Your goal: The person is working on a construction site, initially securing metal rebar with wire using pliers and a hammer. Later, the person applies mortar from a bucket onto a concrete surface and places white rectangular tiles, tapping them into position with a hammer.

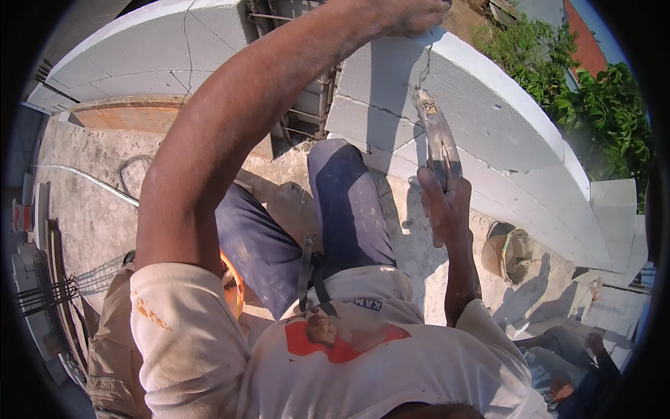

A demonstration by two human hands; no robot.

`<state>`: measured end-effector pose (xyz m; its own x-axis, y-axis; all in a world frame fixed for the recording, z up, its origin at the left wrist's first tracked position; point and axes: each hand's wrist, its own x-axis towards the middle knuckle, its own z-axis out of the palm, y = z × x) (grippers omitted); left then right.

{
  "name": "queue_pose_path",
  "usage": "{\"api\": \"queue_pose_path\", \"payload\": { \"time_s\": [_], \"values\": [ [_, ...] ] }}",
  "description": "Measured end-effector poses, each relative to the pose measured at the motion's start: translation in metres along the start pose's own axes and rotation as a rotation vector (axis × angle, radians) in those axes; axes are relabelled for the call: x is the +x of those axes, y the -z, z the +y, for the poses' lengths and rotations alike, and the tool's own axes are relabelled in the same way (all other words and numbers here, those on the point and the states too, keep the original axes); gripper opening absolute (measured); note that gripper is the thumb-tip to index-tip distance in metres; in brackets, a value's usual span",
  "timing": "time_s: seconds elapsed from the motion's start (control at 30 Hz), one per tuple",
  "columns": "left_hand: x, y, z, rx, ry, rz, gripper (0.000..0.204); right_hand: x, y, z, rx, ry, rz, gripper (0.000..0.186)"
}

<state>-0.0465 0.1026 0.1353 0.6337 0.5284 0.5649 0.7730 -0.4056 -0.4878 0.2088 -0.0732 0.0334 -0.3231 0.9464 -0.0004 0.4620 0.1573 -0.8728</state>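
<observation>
My right hand [448, 206] is closed around the handles of grey, mortar-smeared pincers [442, 143]. Their jaws point up and meet a thin wire [426, 64] that hangs down the face of the white block wall [488, 115]. At the top edge of the view, my left hand [412, 15] lies at the wall's top edge, above the wire. The picture's border cuts off part of its fingers, so their grip is unclear. My left arm crosses in front of a gap in the wall with steel rebar [326, 98].
A round bucket [515, 255] stands on the concrete floor to the right. People are close by at lower right [562, 366] and lower left [115, 342]. A wooden board [129, 115] runs along the left wall base; a pale pipe [91, 178] lies near it. Rebar [52, 297] juts at far left.
</observation>
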Motion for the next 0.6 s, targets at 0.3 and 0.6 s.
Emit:
{"api": "queue_pose_path", "payload": {
  "time_s": [0.3, 0.6],
  "values": [
    [0.003, 0.002, -0.007, 0.009, -0.023, -0.051, 0.036, 0.011, 0.007, 0.005, -0.016, 0.017, -0.029, 0.021],
    [0.005, 0.010, -0.009, -0.028, -0.033, -0.105, 0.036, 0.016, 0.004, 0.009, -0.083, 0.011, -0.042, 0.032]
  ]
}}
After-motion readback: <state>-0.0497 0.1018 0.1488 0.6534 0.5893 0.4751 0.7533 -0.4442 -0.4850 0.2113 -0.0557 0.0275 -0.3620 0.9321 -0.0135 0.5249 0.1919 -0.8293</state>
